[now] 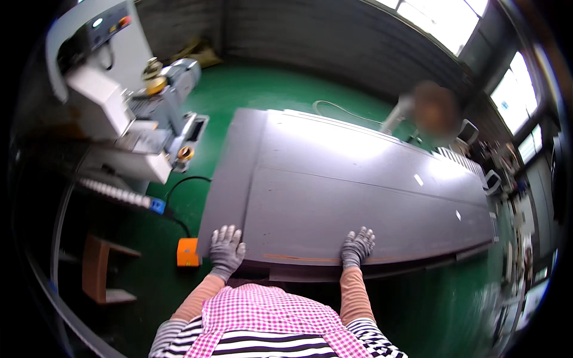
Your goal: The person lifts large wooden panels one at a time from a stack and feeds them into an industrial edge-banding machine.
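A stack of large dark grey panels (334, 209) lies flat in front of me, its long near edge close to my body. My left hand (226, 247), in a grey glove, rests flat near the stack's near left corner, fingers stretched out. My right hand (358, 246), gloved the same way, lies flat on the top by the near edge, its fingers pointing away from me. An orange line (298, 258) runs along that edge between the hands. Two small white labels (418, 179) sit on the right half.
On the left stands a machine (98, 95) with a control panel and motor. An orange box (187, 252) with a black cable and a brown U-shaped piece (95, 268) are on the green floor (286, 83). A person (436, 110), blurred, is beyond the stack's far side.
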Action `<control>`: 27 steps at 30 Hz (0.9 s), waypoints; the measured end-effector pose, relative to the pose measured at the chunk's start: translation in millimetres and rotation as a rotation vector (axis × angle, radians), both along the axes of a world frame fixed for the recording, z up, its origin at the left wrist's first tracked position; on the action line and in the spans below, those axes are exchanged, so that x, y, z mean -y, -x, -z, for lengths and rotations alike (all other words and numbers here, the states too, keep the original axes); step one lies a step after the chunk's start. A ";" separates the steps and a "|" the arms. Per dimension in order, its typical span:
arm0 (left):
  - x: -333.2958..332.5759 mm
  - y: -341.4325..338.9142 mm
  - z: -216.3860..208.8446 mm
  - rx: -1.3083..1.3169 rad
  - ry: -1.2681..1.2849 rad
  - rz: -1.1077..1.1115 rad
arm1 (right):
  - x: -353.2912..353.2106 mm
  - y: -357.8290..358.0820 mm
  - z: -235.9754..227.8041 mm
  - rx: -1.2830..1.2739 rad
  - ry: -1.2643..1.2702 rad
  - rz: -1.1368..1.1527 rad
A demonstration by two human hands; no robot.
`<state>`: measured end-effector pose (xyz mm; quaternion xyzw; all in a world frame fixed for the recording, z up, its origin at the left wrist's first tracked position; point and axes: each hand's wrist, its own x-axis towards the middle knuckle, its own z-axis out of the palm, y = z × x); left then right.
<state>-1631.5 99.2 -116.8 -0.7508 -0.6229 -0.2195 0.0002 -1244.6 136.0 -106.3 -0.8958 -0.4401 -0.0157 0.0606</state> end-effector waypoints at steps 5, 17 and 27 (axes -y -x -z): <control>8.1 1.5 17.7 -0.011 -0.007 -0.024 | -5.5 -2.9 20.6 0.018 0.029 -0.030; 9.0 0.5 25.9 -0.099 0.084 -0.023 | 7.3 -8.3 12.0 -0.077 -0.109 -0.017; 32.8 6.2 22.5 -0.128 0.216 -0.143 | -6.1 10.2 15.7 -0.084 -0.072 -0.102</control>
